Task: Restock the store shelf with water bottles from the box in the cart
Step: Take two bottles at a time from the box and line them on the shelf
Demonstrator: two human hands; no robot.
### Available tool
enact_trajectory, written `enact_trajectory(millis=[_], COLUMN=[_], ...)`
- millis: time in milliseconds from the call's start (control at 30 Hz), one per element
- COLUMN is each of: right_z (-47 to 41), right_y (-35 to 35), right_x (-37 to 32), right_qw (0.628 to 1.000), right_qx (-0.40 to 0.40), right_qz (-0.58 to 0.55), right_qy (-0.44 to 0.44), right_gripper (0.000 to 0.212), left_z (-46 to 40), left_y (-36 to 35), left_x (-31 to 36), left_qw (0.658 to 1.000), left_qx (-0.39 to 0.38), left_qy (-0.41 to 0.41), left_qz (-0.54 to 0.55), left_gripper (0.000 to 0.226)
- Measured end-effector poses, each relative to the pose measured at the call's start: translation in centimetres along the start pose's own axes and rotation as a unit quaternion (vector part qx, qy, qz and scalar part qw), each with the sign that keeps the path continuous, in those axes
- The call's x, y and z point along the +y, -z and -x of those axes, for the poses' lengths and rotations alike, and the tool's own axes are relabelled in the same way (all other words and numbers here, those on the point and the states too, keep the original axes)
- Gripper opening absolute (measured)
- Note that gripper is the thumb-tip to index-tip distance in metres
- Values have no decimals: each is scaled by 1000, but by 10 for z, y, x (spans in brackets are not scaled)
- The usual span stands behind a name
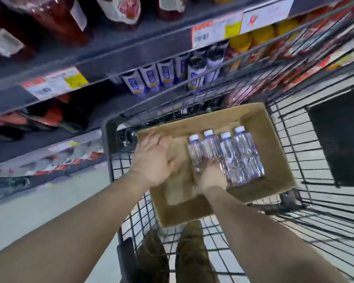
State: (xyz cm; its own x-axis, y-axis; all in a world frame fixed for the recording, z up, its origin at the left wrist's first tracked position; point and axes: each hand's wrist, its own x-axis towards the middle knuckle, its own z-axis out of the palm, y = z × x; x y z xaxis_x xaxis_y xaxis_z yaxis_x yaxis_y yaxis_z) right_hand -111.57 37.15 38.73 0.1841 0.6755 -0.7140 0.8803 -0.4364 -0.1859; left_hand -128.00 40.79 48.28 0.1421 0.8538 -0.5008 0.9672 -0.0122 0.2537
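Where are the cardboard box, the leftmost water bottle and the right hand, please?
cardboard box [278, 139]: head view, bare right inner wall.
leftmost water bottle [195, 149]: head view, clear body.
right hand [212, 177]: head view, back of hand.

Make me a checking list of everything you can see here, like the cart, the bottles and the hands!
Surface: wire cart holds an open cardboard box.
Job's things: four water bottles lie side by side in the box; shelf beside the cart holds purple-labelled bottles.
Clutter: nothing seen.
Grippers: left hand blurred over the box; right hand on the bottles' bases, grip unclear.
Cables: nothing seen.
Surroundings: price tags, pale floor, shoes.
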Motion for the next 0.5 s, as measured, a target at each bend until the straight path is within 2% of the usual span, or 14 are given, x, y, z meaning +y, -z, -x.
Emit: enact_trajectory(millis=[100, 233, 300, 367, 433, 500], right_z=[-14, -24, -27, -26, -20, -3], right_y=[-12, -32, -30, -20, -5, 15], right_x=[-1, -4, -4, 0, 6, 10], right_qw=[999, 999, 997, 985, 946, 871], right_qx=[43, 32, 30, 4, -52, -141], right_qz=[29, -2, -54, -172, -321, -469], right_qy=[-7, -36, -51, -31, 9, 16], right_gripper=[54, 74, 73, 59, 49, 51], left_z=[-8, -15, -14, -10, -6, -2], left_y=[-8, -13, -14, -12, -8, -2], left_x=[-4, -8, -9, -10, -8, -2], left_qw=[999, 998, 997, 996, 997, 997], left_qx=[25, 52, 65, 73, 60, 23], left_qy=[-25, -37, -41, -42, -36, -16], left_qz=[-1, 15, 19, 23, 38, 69], left_gripper=[71, 71, 69, 68, 66, 66])
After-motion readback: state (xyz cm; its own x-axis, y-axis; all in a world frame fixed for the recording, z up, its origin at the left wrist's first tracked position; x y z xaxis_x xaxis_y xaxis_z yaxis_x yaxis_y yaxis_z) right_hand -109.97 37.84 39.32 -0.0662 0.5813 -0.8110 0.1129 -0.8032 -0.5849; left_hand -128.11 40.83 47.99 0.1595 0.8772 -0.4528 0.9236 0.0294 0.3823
